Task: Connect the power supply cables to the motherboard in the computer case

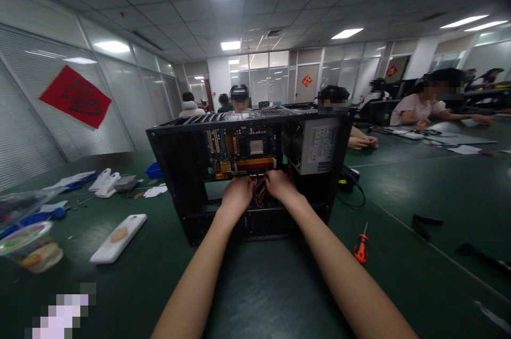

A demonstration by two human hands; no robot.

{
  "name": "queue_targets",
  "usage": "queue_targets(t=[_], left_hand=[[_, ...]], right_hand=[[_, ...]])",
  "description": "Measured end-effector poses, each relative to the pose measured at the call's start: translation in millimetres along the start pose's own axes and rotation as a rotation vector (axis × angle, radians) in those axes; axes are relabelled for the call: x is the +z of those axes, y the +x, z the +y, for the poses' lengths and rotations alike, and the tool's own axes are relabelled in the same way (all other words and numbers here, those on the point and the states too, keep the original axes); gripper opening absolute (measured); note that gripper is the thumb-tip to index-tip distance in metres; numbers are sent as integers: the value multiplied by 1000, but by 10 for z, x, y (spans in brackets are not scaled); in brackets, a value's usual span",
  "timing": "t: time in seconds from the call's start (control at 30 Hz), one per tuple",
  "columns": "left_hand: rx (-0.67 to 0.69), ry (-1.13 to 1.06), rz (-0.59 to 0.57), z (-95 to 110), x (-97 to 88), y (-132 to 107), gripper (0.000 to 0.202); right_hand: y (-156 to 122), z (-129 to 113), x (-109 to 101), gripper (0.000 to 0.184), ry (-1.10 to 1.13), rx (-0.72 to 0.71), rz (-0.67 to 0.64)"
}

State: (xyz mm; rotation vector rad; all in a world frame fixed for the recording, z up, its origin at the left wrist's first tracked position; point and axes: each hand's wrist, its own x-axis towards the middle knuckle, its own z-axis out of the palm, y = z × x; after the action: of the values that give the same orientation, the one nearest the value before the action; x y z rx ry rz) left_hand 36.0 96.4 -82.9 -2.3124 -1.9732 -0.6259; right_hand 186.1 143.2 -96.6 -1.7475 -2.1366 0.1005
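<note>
An open black computer case [259, 227] stands before me on the green table, its inside facing me. My left hand [238, 193] and my right hand [281, 184] both reach into its lower middle. Between them runs a bundle of red, black and yellow power cables [260, 193], which the curled fingers of both hands grip; the fingertips are partly hidden. Just above the hands is the motherboard [239, 147], with a square silver processor [256, 147] and a red-and-yellow strip [255, 163] along its lower edge. A silver power supply [319, 146] fills the upper right corner.
An orange-and-black screwdriver [361, 247] lies right of the case. On the left are a white phone [118, 238], a clear plastic cup [34, 248] and a blue tray [154, 170]. A black cable [361, 195] curls at the right. Other people sit beyond.
</note>
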Motion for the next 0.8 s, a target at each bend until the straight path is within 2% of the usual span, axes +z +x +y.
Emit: queue_targets(t=[0.1, 0.17, 0.27, 0.6, 0.8], left_hand=[[-85, 12, 27, -42, 17, 107, 28], [-114, 28, 4, -63, 30, 177, 29], [-102, 49, -30, -77, 44, 240, 34], [-108, 161, -14, -31, 36, 234, 37], [-49, 244, -31, -11, 26, 252, 41]], right_hand=[[-1, -10, -18, 34, -5, 0, -9], [0, -20, -29, 35, -7, 5, -17], [-1, -33, -41, 36, -5, 19, -30], [-25, -36, -69, 36, -1, 28, -42], [-30, -55, -72, 35, 6, 31, -23]])
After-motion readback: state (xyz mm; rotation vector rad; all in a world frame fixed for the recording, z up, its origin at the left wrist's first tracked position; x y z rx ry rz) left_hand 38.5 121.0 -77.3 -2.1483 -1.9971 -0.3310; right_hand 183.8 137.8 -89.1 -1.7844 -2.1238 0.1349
